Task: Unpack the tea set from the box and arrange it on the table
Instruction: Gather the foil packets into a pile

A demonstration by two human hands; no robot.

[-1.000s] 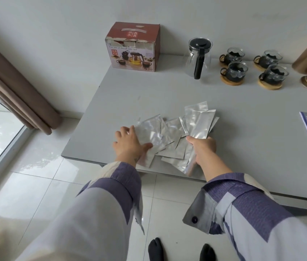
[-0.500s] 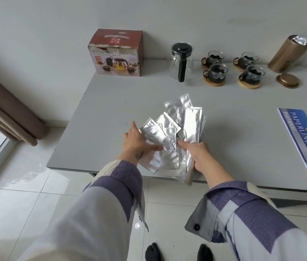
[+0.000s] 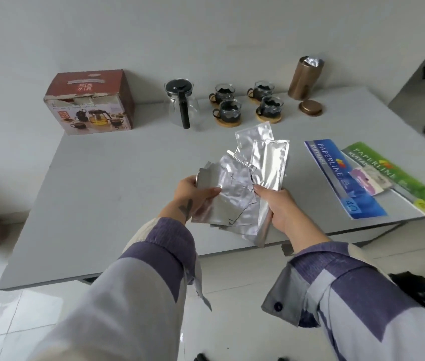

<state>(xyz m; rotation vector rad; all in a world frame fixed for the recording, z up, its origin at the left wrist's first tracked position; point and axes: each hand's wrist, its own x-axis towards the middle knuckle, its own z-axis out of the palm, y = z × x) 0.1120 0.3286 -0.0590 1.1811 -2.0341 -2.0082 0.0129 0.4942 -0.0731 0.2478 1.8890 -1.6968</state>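
Several silver foil packets (image 3: 242, 183) are bunched together above the grey table (image 3: 117, 183). My left hand (image 3: 193, 191) grips their left side and my right hand (image 3: 281, 207) grips their right side. At the back of the table stand the red tea set box (image 3: 90, 102), a glass teapot (image 3: 182, 105) with a black lid and handle, and several glass cups (image 3: 229, 110) on round wooden coasters.
A bronze canister (image 3: 305, 78) with foil in its mouth stands at the back right, its lid (image 3: 310, 108) lying in front of it. A blue booklet (image 3: 344, 175) and a green booklet (image 3: 399, 178) lie at the right. The table's near edge is just below my hands.
Both hands have gathered the packets that lay spread on the table into one bunch and lifted it. The view has swung right, showing the booklets.
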